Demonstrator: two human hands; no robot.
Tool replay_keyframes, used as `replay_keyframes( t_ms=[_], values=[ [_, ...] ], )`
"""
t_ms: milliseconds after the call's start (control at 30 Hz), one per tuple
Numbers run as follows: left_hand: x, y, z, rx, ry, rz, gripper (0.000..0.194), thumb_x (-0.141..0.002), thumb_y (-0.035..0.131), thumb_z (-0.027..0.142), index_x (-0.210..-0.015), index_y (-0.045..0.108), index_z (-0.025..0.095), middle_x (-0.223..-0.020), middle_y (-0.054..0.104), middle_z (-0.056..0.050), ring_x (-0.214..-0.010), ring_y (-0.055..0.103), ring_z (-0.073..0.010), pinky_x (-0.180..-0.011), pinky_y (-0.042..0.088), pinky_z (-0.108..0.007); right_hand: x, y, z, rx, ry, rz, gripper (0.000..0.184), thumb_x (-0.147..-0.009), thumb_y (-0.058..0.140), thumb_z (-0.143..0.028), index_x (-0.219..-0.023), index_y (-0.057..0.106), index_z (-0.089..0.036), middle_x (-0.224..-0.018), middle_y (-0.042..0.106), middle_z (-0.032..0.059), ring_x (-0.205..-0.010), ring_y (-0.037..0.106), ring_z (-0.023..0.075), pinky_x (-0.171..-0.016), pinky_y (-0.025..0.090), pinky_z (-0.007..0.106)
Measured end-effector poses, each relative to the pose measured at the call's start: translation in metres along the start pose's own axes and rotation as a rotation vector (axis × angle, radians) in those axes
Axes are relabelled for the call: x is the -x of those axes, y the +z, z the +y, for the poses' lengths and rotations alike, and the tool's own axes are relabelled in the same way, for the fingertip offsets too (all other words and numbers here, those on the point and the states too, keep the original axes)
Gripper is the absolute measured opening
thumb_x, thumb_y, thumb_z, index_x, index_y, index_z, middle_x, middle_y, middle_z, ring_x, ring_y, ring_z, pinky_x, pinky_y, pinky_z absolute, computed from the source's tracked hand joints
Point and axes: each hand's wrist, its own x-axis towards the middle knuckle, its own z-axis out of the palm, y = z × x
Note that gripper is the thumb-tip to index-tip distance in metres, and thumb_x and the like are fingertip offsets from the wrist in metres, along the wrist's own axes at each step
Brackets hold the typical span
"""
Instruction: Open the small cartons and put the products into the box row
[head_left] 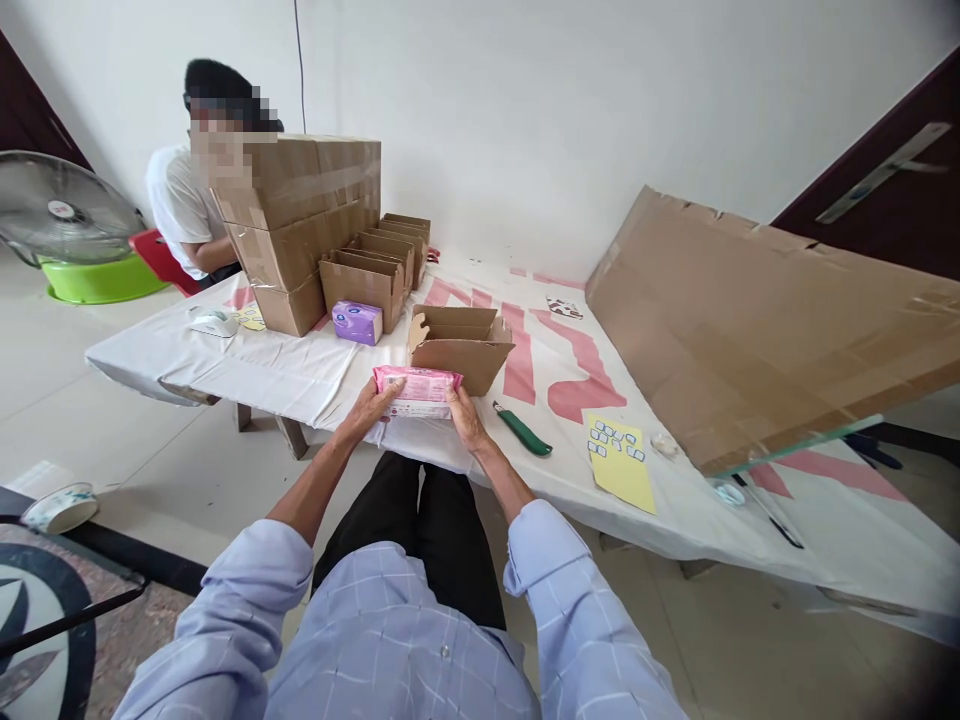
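Both grips: left hand (373,406) and right hand (466,418), fingers closed around opposite ends.
Pink-and-white plastic packet (420,386): between them, just beside the open brown cardboard box (463,362).
Packet feel: probably light, squashy, slick; best supported at both ends.

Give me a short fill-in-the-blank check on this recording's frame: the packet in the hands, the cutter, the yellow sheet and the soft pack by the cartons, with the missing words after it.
The left hand and right hand hold a packet coloured white and ____.
The cutter on the white cloth has a ____ handle.
From the wearer's view, the yellow sheet lies to the ____ of the cutter.
The soft pack by the cartons is mainly ____.

Missing words: pink; green; right; purple
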Motion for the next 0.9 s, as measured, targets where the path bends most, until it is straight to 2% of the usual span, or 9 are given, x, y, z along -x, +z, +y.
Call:
replay_keyframes(
  t_ms=[167, 267, 400, 500, 600, 700, 767, 900],
  values=[
    [-0.011, 0.005, -0.009, 0.029, -0.048, -0.014, 0.094, -0.080, 0.075, 0.090, -0.140, 0.066, 0.018, -0.120, 0.076, -0.015, -0.103, 0.072, -0.0290, -0.066, 0.058, -0.029, -0.008, 0.000, 0.009, -0.014, 0.014, 0.019, 0.098, -0.092, 0.044, -0.100, -0.150, 0.062, -0.023, -0.148, 0.071, 0.0143, -0.149, 0.058, 0.0338, -0.134, 0.041, 0.052],
    [-0.010, 0.006, -0.015, 0.042, -0.077, -0.007, 0.095, -0.079, 0.077, 0.089, -0.139, 0.066, 0.017, -0.120, 0.075, -0.016, -0.103, 0.072, -0.0297, -0.069, 0.059, -0.031, -0.007, 0.000, 0.015, -0.048, 0.013, -0.010, 0.100, -0.092, 0.046, -0.100, -0.151, 0.062, -0.021, -0.149, 0.071, 0.0154, -0.150, 0.059, 0.0338, -0.134, 0.041, 0.051],
    [-0.008, 0.005, -0.017, 0.024, -0.071, -0.010, 0.095, -0.083, 0.073, 0.090, -0.142, 0.066, 0.017, -0.123, 0.075, -0.016, -0.105, 0.071, -0.0304, -0.069, 0.059, -0.032, -0.004, 0.000, 0.020, -0.026, -0.004, -0.009, 0.094, -0.095, 0.045, -0.097, -0.151, 0.062, -0.024, -0.149, 0.071, 0.0140, -0.149, 0.059, 0.0337, -0.134, 0.042, 0.053],
    [-0.006, 0.003, -0.016, 0.005, -0.067, 0.012, 0.096, -0.085, 0.068, 0.094, -0.138, 0.068, 0.014, -0.121, 0.074, -0.018, -0.104, 0.070, -0.0313, -0.064, 0.057, -0.030, -0.002, 0.001, 0.021, -0.044, 0.049, -0.021, 0.093, -0.095, 0.047, -0.096, -0.154, 0.059, -0.025, -0.144, 0.073, 0.0124, -0.143, 0.064, 0.0340, -0.125, 0.051, 0.056],
    [-0.001, 0.003, -0.015, -0.002, -0.061, 0.011, 0.093, -0.088, 0.064, 0.094, -0.138, 0.069, 0.015, -0.119, 0.075, -0.018, -0.102, 0.070, -0.0299, -0.059, 0.055, -0.027, 0.003, 0.002, 0.022, -0.126, 0.120, -0.037, 0.095, -0.092, 0.052, -0.095, -0.157, 0.058, -0.026, -0.136, 0.076, 0.0122, -0.129, 0.071, 0.0346, -0.108, 0.064, 0.057],
    [0.005, 0.006, -0.011, -0.008, -0.038, 0.007, 0.087, -0.094, 0.060, 0.090, -0.142, 0.068, 0.017, -0.119, 0.075, -0.016, -0.101, 0.071, -0.0273, -0.057, 0.054, -0.024, 0.009, 0.001, 0.020, -0.168, 0.104, -0.003, 0.091, -0.092, 0.056, -0.093, -0.153, 0.064, -0.026, -0.130, 0.078, 0.0113, -0.120, 0.075, 0.0349, -0.097, 0.069, 0.055],
    [0.009, 0.010, -0.007, 0.007, -0.025, -0.002, 0.085, -0.096, 0.059, 0.088, -0.142, 0.068, 0.018, -0.116, 0.076, -0.014, -0.097, 0.071, -0.0251, -0.056, 0.056, -0.023, 0.013, -0.002, 0.016, -0.172, 0.068, 0.028, 0.087, -0.092, 0.057, -0.092, -0.150, 0.068, -0.028, -0.128, 0.080, 0.0100, -0.122, 0.074, 0.0355, -0.099, 0.068, 0.056],
    [0.013, 0.017, 0.003, 0.067, -0.015, -0.016, 0.088, -0.092, 0.060, 0.091, -0.141, 0.069, 0.018, -0.107, 0.075, -0.012, -0.088, 0.069, -0.0220, -0.054, 0.056, -0.023, 0.021, -0.011, 0.006, -0.139, -0.070, 0.108, 0.085, -0.095, 0.053, -0.093, -0.147, 0.071, -0.028, -0.135, 0.079, 0.0095, -0.135, 0.067, 0.0368, -0.116, 0.058, 0.058]
  ],
)
